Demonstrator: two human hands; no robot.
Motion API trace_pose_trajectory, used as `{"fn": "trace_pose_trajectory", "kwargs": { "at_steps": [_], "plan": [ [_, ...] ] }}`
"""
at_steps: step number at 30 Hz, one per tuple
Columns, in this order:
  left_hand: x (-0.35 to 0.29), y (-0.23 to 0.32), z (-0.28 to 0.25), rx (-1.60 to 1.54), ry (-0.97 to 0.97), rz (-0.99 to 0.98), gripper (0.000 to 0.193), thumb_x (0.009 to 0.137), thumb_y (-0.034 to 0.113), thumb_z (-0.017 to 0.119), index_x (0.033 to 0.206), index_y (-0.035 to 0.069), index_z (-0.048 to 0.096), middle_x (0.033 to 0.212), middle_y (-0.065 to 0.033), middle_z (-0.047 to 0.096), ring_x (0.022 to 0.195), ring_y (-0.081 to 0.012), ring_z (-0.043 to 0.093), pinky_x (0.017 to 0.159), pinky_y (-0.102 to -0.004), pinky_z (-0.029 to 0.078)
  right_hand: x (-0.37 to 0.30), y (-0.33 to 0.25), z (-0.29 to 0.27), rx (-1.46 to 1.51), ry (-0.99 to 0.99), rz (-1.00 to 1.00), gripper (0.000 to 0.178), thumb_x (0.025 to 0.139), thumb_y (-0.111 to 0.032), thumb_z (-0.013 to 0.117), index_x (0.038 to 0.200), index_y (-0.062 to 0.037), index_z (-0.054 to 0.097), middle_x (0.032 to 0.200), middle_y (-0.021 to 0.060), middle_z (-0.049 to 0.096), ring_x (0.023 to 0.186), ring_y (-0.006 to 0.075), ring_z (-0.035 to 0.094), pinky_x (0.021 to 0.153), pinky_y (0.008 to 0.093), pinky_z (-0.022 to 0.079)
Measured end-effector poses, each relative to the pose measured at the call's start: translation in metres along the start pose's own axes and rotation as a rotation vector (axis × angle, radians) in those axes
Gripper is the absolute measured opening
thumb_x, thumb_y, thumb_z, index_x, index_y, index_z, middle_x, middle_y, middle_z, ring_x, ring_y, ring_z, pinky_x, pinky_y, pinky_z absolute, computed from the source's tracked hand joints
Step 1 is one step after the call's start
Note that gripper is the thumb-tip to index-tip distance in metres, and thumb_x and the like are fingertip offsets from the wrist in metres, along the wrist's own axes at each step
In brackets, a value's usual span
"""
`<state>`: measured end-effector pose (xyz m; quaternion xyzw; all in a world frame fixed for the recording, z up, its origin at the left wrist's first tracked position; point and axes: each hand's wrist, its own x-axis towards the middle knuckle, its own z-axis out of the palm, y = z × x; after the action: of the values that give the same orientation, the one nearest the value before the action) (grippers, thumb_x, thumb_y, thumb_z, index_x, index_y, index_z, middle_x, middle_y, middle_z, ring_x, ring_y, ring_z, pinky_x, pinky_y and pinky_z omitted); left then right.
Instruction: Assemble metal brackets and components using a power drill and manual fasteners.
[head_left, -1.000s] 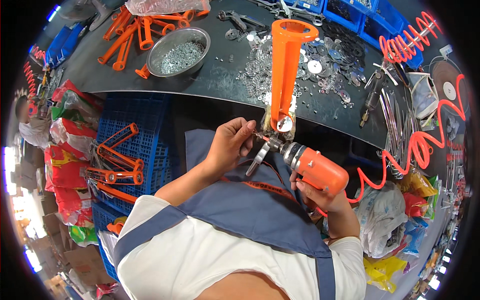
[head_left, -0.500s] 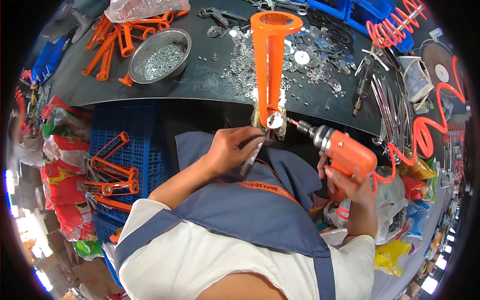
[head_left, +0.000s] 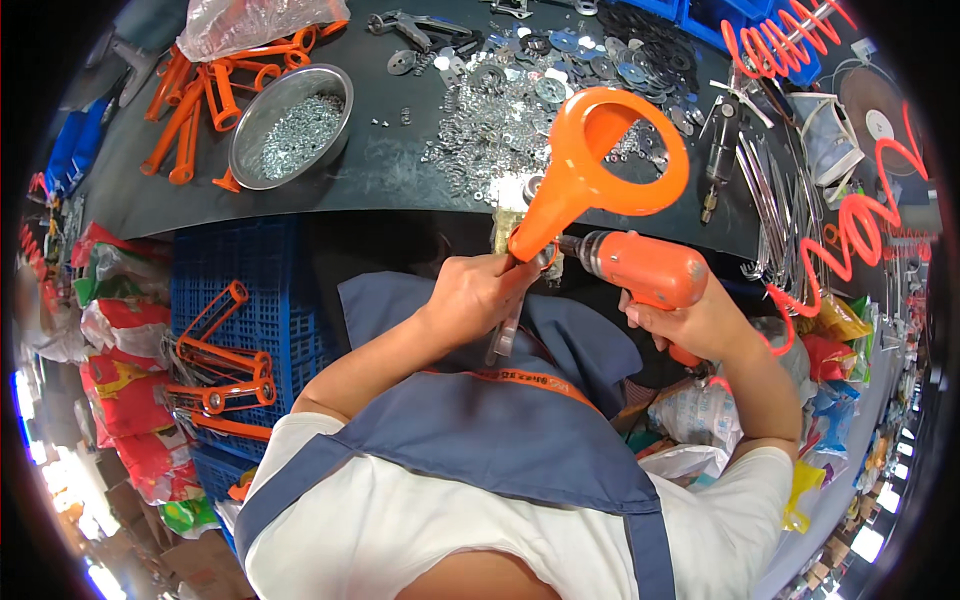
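Note:
My right hand (head_left: pixel 672 325) is closed round the grip of an orange power screwdriver (head_left: pixel 655 268) with a dark metal chuck, aimed left. The chuck's tip meets the near end of an orange handle-like part (head_left: pixel 570 185) topped by a wide open ring. That part stands tilted, its ring leaning up and to the right. At its narrow near end, my left hand (head_left: pixel 480 295) is closed, fingers pinched together. A flat silvery strip (head_left: pixel 507 335) sticks out below the left fingers; what it belongs to is hidden. The contact point of bit and part is partly covered.
A metal bowl (head_left: pixel 292 128) of small fasteners and a pile of orange parts (head_left: pixel 190 115) lie at the left. Springs and discs (head_left: pixel 480 120) spread across the dark bench (head_left: pixel 390 180). A second driver (head_left: pixel 722 145), metal rods (head_left: pixel 770 215) and a red coiled hose (head_left: pixel 850 230) are at right.
The orange part has tipped from upright to the right, its ring now turned toward me. The screwdriver has moved left, so its chuck is right at the part's near end.

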<state>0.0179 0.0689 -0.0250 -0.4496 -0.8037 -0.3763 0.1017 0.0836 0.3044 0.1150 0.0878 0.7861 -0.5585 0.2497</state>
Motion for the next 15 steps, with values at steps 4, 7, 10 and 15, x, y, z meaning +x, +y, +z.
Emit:
{"fn": "trace_pose_trajectory", "kwargs": {
  "at_steps": [4,7,10,15],
  "plan": [
    [0.0,0.0,0.006,0.006,0.039,0.007,0.019,0.077,0.009,0.063,0.096,0.008,0.062,0.061,-0.0025,0.052,0.049,-0.0199,0.055,0.041,-0.0331,0.043,0.017,-0.03,-0.006,-0.296,-0.111,-0.104,0.017,0.076,-0.004,0.062,0.09,0.004,0.058,0.065,0.0093,0.06,0.055,0.0158,0.057,0.048,0.0294,0.047],
    [0.0,-0.001,0.006,-0.031,0.041,-0.006,0.019,0.078,0.007,0.062,0.097,0.008,0.062,0.061,-0.003,0.051,0.048,-0.0192,0.055,0.041,-0.0326,0.043,0.033,-0.055,-0.013,-0.579,-0.228,0.018,0.036,0.077,-0.004,0.064,0.111,-0.0003,0.056,0.067,0.0057,0.058,0.051,0.0139,0.056,0.05,0.029,0.047],
    [0.001,0.004,0.003,-0.073,-0.033,-0.07,0.022,0.077,0.004,0.064,0.099,0.007,0.064,0.066,-0.0048,0.056,0.053,-0.0207,0.058,0.045,-0.0318,0.045,0.048,-0.078,-0.011,-0.685,-0.277,0.134,0.03,0.076,-0.003,0.058,0.106,-0.0005,0.054,0.063,0.0061,0.055,0.05,0.0158,0.056,0.048,0.0305,0.048],
    [0.004,0.002,0.001,-0.119,-0.081,-0.133,0.022,0.077,0.0,0.064,0.099,0.006,0.064,0.069,-0.0072,0.06,0.057,-0.0239,0.062,0.05,-0.0308,0.048,0.066,-0.103,-0.009,-0.774,-0.414,0.154,0.026,0.07,-0.007,0.053,0.095,-0.0017,0.057,0.064,0.012,0.059,0.053,0.0202,0.06,0.049,0.0333,0.049]
  ]
}}
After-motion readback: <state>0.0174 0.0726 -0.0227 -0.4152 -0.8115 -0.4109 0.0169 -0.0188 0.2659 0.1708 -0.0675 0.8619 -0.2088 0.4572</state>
